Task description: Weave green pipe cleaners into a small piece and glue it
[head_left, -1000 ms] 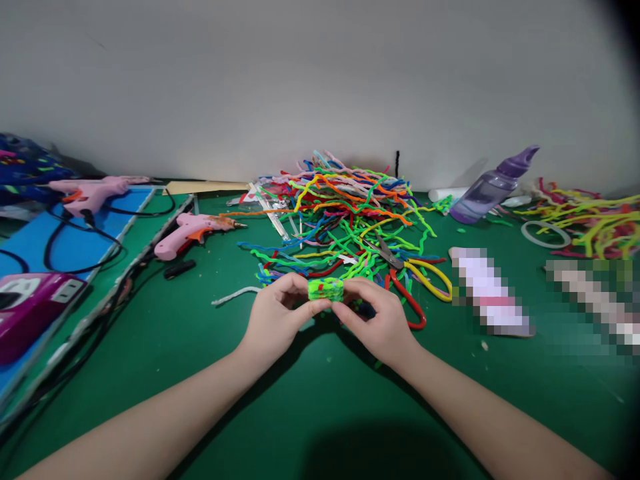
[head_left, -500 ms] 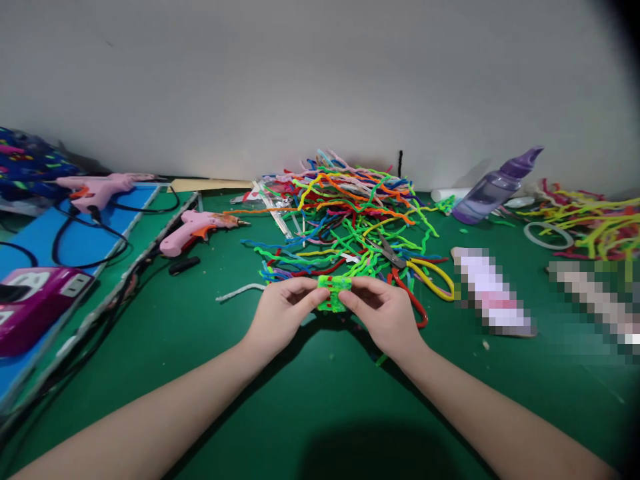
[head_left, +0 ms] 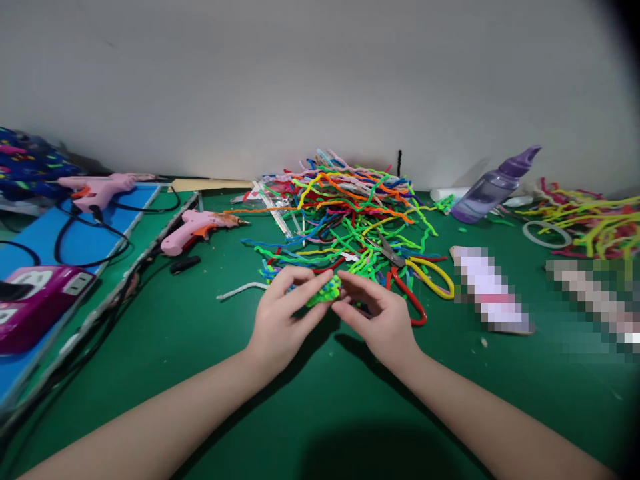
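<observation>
Between my hands, just above the green table, is a small bright-green woven pipe-cleaner piece point(head_left: 325, 292) with bits of red and blue in it. My left hand point(head_left: 285, 313) pinches it between thumb and fingers, partly covering it. My right hand point(head_left: 380, 317) has its thumb and forefinger at the piece's right edge, fingers bent. Right behind the hands spreads a big heap of coloured pipe cleaners point(head_left: 350, 193). Pliers with one yellow and one red handle point(head_left: 433, 277) lie beside my right hand, their jaws on the heap.
A pink glue gun point(head_left: 187, 230) lies left of the heap; another pink glue gun point(head_left: 103, 190) and a purple power strip point(head_left: 40, 307) are farther left. To the right stand a purple bottle point(head_left: 493, 187), a white ring point(head_left: 547, 235), more pipe cleaners point(head_left: 600, 223) and a blurred-out phone-like object point(head_left: 493, 293).
The green piece has been turned from facing me flat to a tilted angle. My left fingers have shifted over it, and my right hand has moved its grip to the right edge.
</observation>
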`<state>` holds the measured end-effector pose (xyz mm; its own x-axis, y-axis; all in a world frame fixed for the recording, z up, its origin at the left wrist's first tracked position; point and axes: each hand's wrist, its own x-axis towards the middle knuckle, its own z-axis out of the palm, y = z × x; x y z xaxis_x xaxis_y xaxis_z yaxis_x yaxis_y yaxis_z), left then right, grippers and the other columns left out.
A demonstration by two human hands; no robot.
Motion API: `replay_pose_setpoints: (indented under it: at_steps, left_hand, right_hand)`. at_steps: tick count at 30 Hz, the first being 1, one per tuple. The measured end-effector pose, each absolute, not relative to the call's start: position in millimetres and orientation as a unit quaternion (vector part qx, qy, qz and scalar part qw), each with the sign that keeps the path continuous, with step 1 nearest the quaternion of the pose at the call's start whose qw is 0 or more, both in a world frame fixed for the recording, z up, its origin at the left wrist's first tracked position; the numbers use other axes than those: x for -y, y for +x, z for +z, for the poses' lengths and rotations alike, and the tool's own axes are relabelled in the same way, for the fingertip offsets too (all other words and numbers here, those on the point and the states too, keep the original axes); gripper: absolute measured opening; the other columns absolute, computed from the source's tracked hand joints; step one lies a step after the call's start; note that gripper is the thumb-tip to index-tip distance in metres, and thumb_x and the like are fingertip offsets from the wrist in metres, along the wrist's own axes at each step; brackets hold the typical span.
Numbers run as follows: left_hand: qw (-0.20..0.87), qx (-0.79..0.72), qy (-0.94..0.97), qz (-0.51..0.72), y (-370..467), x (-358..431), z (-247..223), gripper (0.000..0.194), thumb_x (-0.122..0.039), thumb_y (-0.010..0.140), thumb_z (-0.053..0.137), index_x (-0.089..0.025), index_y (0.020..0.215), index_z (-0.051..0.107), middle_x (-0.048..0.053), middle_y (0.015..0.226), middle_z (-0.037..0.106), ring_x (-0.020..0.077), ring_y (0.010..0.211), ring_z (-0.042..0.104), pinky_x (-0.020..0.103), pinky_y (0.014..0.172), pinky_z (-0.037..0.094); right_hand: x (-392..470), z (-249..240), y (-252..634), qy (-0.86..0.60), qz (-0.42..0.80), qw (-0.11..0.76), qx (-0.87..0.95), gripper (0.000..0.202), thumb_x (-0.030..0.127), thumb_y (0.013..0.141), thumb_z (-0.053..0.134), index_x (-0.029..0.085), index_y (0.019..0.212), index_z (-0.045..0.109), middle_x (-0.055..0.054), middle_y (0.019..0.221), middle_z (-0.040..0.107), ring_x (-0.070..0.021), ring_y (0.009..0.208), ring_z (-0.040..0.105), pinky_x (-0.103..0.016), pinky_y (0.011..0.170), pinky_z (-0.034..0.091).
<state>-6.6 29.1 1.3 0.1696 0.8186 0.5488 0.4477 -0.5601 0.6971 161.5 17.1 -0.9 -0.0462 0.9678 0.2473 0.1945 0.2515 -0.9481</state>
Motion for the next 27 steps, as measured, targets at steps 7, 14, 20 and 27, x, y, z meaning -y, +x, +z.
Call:
replay_pose_setpoints:
  at_steps: [7, 14, 20, 27]
  left_hand:
    - [0.176, -0.399, 0.766, 0.473, -6.9, -25.7, -1.3, 0.032, -0.014, 0.078, 0.063, -0.022, 0.108, 0.057, 0.004, 0.096, 0.063, 0.0164, 0.088, 0.059, 0.03, 0.079, 0.047]
    - [0.131, -0.33, 0.782, 0.512, -8.0, -28.6, 3.5, 0.021, -0.017, 0.075, 0.07, -0.02, 0.094, 0.062, 0.005, 0.089, 0.066, 0.0178, 0.086, 0.059, 0.034, 0.078, 0.046]
    - [0.15, -0.378, 0.757, 0.512, -8.4, -32.7, 0.5, 0.016, -0.017, 0.077, 0.067, -0.022, 0.092, 0.066, 0.004, 0.089, 0.067, 0.0179, 0.088, 0.06, 0.035, 0.082, 0.046]
    - [0.25, -0.423, 0.706, 0.51, -5.9, -30.0, -1.0, 0.027, -0.023, 0.078, 0.067, -0.022, 0.105, 0.064, 0.005, 0.101, 0.066, 0.0177, 0.095, 0.061, 0.029, 0.081, 0.051]
  right_hand:
    - [-17.2, -3.3, 159.8, -0.453, 0.458, 0.525, 0.556, 0.045, 0.031, 0.068, 0.074, 0.022, 0.11, 0.061, -0.006, 0.096, 0.07, -0.0187, 0.087, 0.068, -0.031, 0.076, 0.058]
    - [-14.3, 3.4, 161.8, -0.447, 0.492, 0.483, 0.57, 0.03, 0.034, 0.075, 0.069, 0.023, 0.102, 0.064, -0.004, 0.093, 0.067, -0.0156, 0.079, 0.064, -0.029, 0.073, 0.055]
    - [-18.4, 3.4, 165.4, -0.435, 0.307, 0.508, 0.677, 0.031, 0.026, 0.079, 0.066, 0.024, 0.11, 0.062, -0.005, 0.112, 0.064, -0.0191, 0.106, 0.058, -0.035, 0.095, 0.046]
    - [-21.8, 3.0, 168.0, -0.413, 0.258, 0.507, 0.711, 0.023, 0.017, 0.081, 0.065, 0.023, 0.103, 0.068, -0.004, 0.101, 0.069, -0.0158, 0.096, 0.063, -0.029, 0.088, 0.049]
